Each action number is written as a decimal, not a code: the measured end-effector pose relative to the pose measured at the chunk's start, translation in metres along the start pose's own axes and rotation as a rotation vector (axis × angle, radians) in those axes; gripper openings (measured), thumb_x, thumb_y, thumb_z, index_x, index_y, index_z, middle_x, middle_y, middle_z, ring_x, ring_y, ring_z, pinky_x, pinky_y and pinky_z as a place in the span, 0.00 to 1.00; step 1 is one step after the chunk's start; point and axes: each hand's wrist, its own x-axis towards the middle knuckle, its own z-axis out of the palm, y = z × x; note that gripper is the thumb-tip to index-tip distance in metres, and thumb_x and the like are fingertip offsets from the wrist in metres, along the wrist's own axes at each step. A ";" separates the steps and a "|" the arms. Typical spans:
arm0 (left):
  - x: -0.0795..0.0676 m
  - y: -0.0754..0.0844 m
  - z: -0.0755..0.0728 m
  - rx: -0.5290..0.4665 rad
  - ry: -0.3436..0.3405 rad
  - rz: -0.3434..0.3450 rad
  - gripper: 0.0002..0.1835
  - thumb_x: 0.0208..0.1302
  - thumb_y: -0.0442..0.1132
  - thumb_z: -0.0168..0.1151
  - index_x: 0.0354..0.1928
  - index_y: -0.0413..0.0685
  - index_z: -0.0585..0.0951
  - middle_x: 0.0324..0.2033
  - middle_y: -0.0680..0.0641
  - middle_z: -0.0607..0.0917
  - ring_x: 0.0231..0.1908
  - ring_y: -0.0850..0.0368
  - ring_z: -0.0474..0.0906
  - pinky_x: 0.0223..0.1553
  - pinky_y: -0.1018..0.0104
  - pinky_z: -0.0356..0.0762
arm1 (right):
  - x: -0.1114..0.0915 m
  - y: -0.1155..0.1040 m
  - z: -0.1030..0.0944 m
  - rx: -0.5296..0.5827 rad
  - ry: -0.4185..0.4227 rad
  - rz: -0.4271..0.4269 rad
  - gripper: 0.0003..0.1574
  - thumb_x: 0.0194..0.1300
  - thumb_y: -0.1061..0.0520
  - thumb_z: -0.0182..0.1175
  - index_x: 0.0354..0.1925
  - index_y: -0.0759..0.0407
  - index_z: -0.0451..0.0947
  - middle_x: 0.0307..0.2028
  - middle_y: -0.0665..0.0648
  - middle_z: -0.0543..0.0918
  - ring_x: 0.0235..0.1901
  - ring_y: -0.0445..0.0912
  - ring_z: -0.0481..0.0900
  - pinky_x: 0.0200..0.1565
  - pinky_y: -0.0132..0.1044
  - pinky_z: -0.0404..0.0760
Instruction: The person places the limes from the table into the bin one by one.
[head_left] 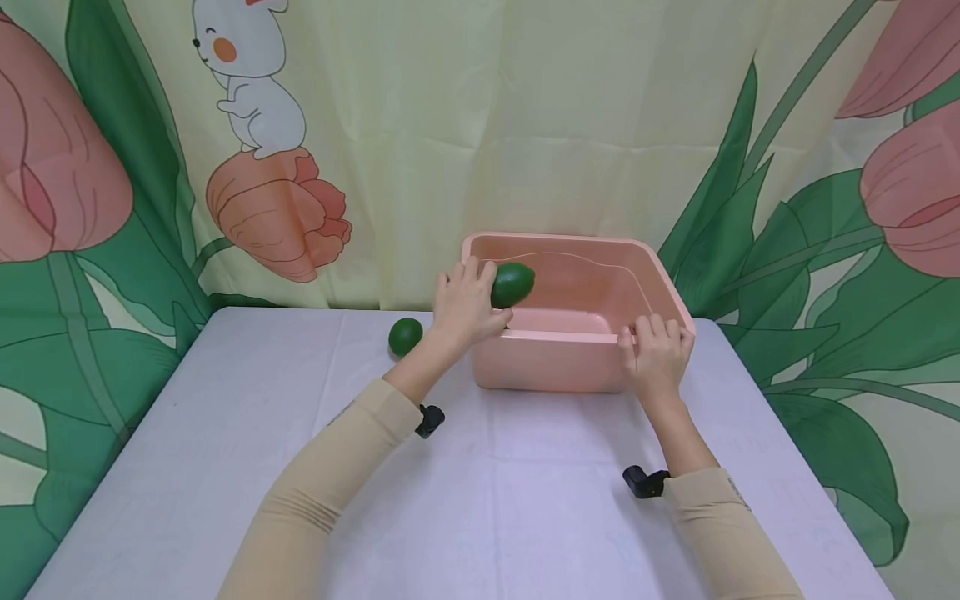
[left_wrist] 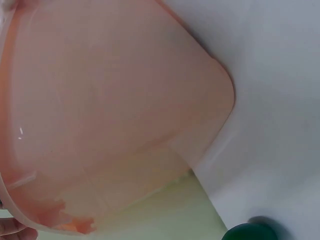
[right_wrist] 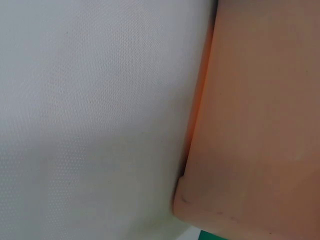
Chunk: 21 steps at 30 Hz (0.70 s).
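A pink plastic bin stands on the table, its open top facing up. My left hand holds a smooth dark-green oval fruit over the bin's left rim. The thumb is below the fruit and the fingers are at its upper side. My right hand grips the front rim near the right corner. A second green fruit lies on the table left of the bin, beside my left wrist. The left wrist view shows it partly, a green fruit at the bottom edge.
A white cloth covers the table. Behind it hangs a curtain printed with tulips, leaves and a rabbit. Small black wrist cameras show below both hands, the left camera and the right camera.
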 end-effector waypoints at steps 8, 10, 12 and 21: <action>0.002 0.005 0.002 0.008 -0.002 0.014 0.36 0.52 0.61 0.54 0.60 0.52 0.63 0.53 0.46 0.66 0.52 0.49 0.63 0.48 0.54 0.61 | 0.000 0.000 0.001 0.000 0.007 -0.008 0.22 0.60 0.48 0.41 0.25 0.66 0.68 0.25 0.65 0.72 0.30 0.59 0.65 0.41 0.56 0.57; 0.003 0.006 0.003 0.005 0.000 0.018 0.36 0.52 0.61 0.55 0.60 0.52 0.63 0.53 0.46 0.66 0.52 0.50 0.63 0.47 0.54 0.62 | 0.000 0.000 0.001 -0.002 0.009 -0.010 0.21 0.60 0.49 0.41 0.25 0.65 0.68 0.25 0.65 0.72 0.30 0.59 0.65 0.41 0.56 0.57; 0.003 0.008 0.003 0.007 0.001 0.024 0.36 0.52 0.61 0.55 0.60 0.52 0.63 0.53 0.46 0.66 0.51 0.50 0.63 0.47 0.54 0.62 | 0.000 0.000 0.001 -0.001 0.013 -0.010 0.22 0.60 0.48 0.41 0.25 0.65 0.68 0.25 0.65 0.72 0.29 0.59 0.65 0.41 0.56 0.57; 0.006 0.016 0.006 0.029 0.007 0.038 0.35 0.51 0.61 0.54 0.59 0.52 0.64 0.51 0.47 0.67 0.52 0.51 0.62 0.48 0.55 0.62 | 0.000 -0.001 0.000 0.000 0.024 -0.013 0.25 0.62 0.47 0.39 0.24 0.65 0.68 0.23 0.64 0.72 0.28 0.59 0.64 0.40 0.56 0.57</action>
